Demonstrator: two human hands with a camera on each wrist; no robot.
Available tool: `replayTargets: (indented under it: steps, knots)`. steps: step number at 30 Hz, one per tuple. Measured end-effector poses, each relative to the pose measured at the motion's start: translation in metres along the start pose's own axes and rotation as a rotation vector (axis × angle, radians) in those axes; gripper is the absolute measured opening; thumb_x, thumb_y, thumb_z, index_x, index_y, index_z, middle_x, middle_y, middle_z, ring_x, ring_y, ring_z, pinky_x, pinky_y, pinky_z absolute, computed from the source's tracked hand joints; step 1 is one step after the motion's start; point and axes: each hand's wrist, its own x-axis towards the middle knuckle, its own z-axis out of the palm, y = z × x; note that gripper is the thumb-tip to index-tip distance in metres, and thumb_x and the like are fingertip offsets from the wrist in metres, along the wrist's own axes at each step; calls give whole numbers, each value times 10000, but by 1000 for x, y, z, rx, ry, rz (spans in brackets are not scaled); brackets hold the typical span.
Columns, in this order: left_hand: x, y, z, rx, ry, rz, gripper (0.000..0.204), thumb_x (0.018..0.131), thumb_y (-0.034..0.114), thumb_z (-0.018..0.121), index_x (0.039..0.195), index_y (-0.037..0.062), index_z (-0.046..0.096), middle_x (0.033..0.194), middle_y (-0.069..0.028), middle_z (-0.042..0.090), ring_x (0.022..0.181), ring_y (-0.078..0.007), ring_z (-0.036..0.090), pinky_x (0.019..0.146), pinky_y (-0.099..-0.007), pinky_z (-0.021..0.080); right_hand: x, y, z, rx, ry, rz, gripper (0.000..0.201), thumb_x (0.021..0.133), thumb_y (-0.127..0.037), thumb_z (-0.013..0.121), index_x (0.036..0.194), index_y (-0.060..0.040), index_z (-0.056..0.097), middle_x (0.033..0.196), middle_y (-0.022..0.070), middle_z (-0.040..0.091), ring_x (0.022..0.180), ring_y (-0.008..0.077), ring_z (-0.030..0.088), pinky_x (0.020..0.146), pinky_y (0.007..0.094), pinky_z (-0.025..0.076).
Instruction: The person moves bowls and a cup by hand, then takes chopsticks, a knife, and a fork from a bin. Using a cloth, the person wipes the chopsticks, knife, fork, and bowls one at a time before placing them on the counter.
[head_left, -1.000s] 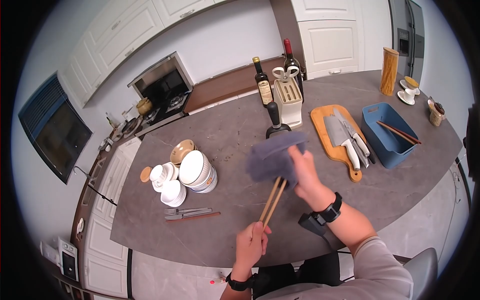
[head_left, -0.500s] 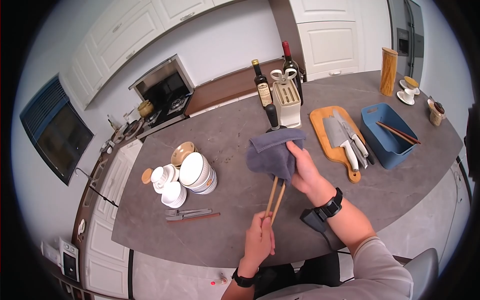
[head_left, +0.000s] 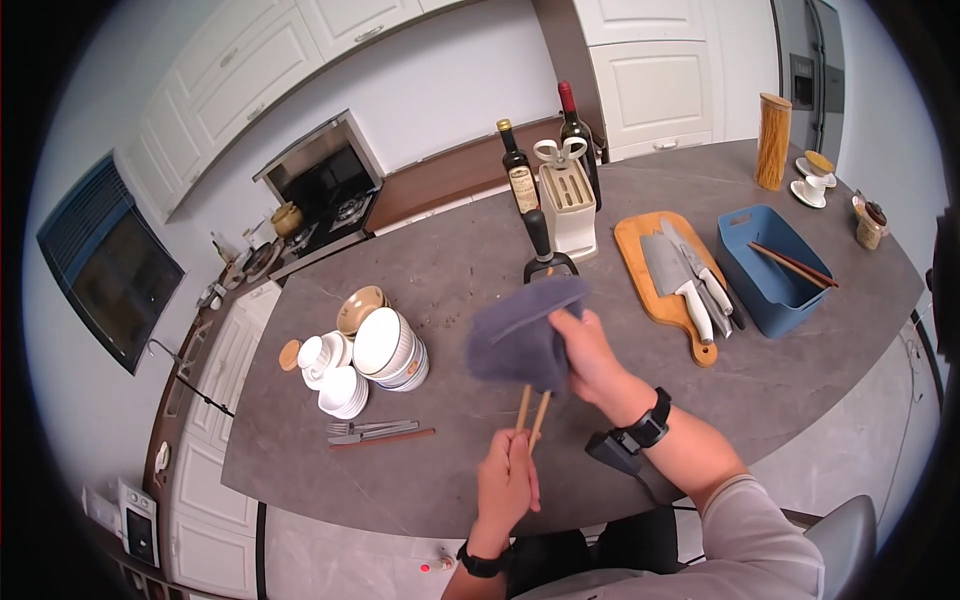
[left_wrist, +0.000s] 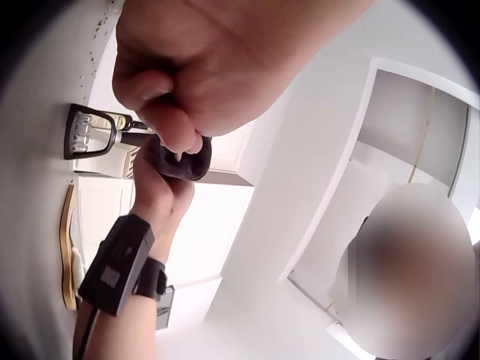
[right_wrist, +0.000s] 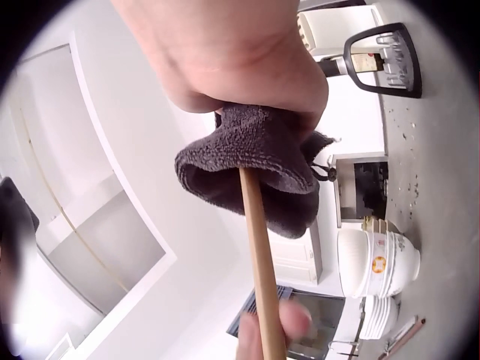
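a cloth closes in on a pair of chopsticks above a grey table (head_left: 420,485). the left hand (head_left: 507,482) is curled firmly round the lower ends of the chopsticks (head_left: 541,413), leaving no visible opening between fingers and thumb. the right hand (head_left: 597,366) grips a dark cloth (head_left: 525,336), its thumb laid over the top; the fingers beneath are mostly hidden. in the right wrist view a chopstick enters a loose fold of the fabric, with slack cloth around it.

compared with half a second ago, the cloth is lower and nearer the left hand, and the bare length of chopstick between them is shorter. this suggests a stroke down the shafts, apparently wiping; how clean or dry the wood is cannot be told.

just beyond the cloth lies a black-handled utensil (head_left: 539,236), with a knife block (head_left: 570,208) behind it. to the right, a cutting board (head_left: 638,250) bears knives (head_left: 668,262), and a blue bin (head_left: 757,293) holds other sticks (head_left: 790,263). to the left stand stacked white bowls (head_left: 392,350), with cutlery (head_left: 372,432) nearer the table edge. these surroundings appear unaltered.
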Motion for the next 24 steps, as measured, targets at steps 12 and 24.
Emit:
replayTargets:
  steps: [12, 24]
  knots:
    - [24, -2, -1, -129, -25, -9, 257, 994, 184, 376, 939, -17, 527, 450, -38, 470, 328, -94, 433, 342, -233, 349, -14, 18, 16, 8, 25, 73, 267, 954, -217, 500, 1135, -25, 545, 1058, 82, 624, 944, 170, 617, 800, 323, 517]
    - [26, -21, -6, -262, -49, 2, 221, 1004, 185, 373, 895, 16, 464, 640, -91, 555, 413, -138, 511, 362, -238, 380, -27, 29, 19, -196, -127, 104, 274, 965, -246, 516, 1067, 2, 571, 875, 47, 635, 683, 92, 586, 540, 251, 476]
